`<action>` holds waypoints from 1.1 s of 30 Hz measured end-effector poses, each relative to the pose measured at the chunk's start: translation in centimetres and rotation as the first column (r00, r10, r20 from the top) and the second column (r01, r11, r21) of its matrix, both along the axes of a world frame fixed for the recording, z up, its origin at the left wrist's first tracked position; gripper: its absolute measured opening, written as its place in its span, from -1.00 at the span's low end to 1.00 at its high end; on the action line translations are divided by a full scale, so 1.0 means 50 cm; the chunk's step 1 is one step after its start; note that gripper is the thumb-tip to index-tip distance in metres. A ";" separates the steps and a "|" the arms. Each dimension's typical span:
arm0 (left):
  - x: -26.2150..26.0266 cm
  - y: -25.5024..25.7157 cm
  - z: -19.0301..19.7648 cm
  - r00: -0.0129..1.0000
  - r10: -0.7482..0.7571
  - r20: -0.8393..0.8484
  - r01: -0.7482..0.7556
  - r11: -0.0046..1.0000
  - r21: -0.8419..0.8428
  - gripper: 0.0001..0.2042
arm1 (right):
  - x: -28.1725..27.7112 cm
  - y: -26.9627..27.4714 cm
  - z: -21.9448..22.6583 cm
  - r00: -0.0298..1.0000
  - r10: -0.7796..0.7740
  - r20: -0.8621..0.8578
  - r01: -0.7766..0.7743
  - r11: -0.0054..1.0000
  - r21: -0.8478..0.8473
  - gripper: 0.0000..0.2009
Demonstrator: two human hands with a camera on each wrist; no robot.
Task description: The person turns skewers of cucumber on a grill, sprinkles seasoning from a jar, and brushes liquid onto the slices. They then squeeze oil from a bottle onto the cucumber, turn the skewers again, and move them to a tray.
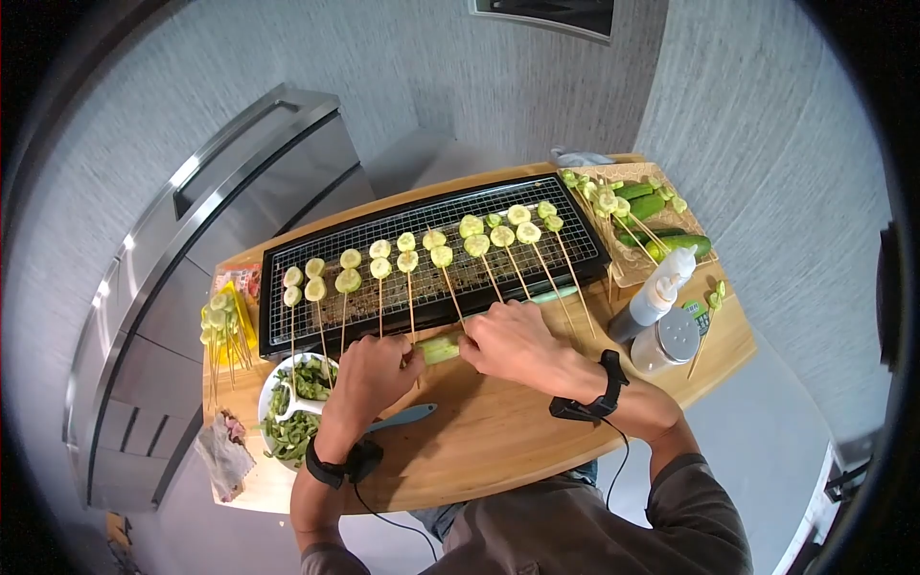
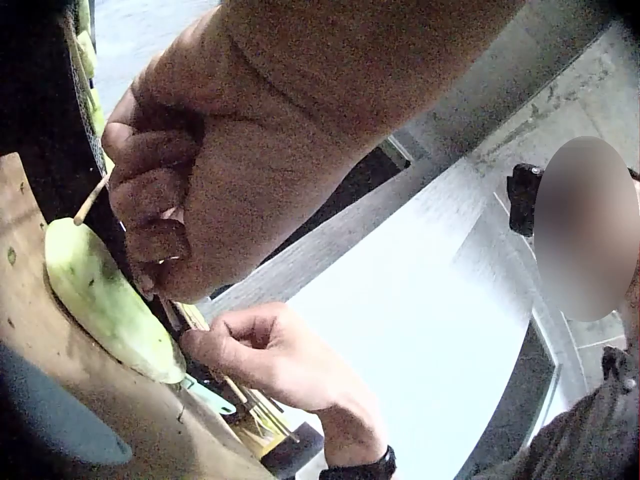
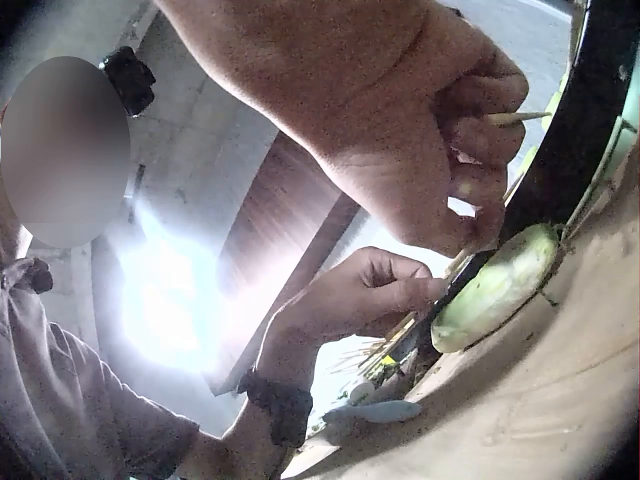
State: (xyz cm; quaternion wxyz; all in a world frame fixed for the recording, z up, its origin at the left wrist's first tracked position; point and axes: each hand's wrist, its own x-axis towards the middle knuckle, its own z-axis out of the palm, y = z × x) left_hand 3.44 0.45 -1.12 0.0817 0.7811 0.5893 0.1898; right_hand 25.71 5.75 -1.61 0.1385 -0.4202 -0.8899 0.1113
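Note:
Two rows of pale green cucumber slices [image 1: 380,267] on wooden skewers [image 1: 411,309] lie across a black grill [image 1: 278,326] with a wire mesh. At its front edge my left hand [image 1: 369,376] curls its fingers round a skewer, whose end [image 2: 92,200] pokes out of the fist in the left wrist view. My right hand [image 1: 517,340] grips another skewer, its pointed end [image 3: 520,118] showing beside the fingers in the right wrist view. Between the hands a cut cucumber piece [image 1: 441,349] rests on the wooden table [image 1: 489,422].
Left of me stand a white bowl [image 1: 264,407] of green peelings and a yellow tray [image 1: 249,331] with skewers. A blue-grey handle [image 1: 404,417] lies near my left wrist. On the right are a squeeze bottle [image 1: 655,297], a shaker [image 1: 666,343] and a board [image 1: 628,278] with whole cucumbers.

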 end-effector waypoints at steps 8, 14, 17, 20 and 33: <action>0.004 0.003 0.016 0.996 0.013 0.085 -0.017 0.999 0.046 -0.78 | 0.003 -0.001 0.016 0.993 -0.032 -0.111 0.043 0.994 0.101 -0.74; 0.010 -0.006 0.050 0.946 0.056 0.320 -0.075 0.996 0.046 -0.87 | 0.013 -0.008 0.053 0.978 -0.065 -0.197 0.087 0.991 0.106 -0.75; 0.016 -0.007 0.056 0.937 0.083 0.338 -0.106 0.993 0.051 -0.88 | 0.017 -0.007 0.059 0.972 -0.070 -0.224 0.099 0.988 0.121 -0.75; 0.016 -0.005 0.053 0.944 0.070 0.323 -0.072 0.997 -0.005 -0.86 | 0.017 -0.003 0.055 0.978 -0.072 -0.196 0.098 0.987 0.128 -0.74; -0.001 0.003 -0.001 0.995 0.013 0.098 -0.004 0.996 -0.090 -0.78 | 0.016 0.015 0.008 0.997 -0.008 0.081 0.009 1.000 -0.010 -0.69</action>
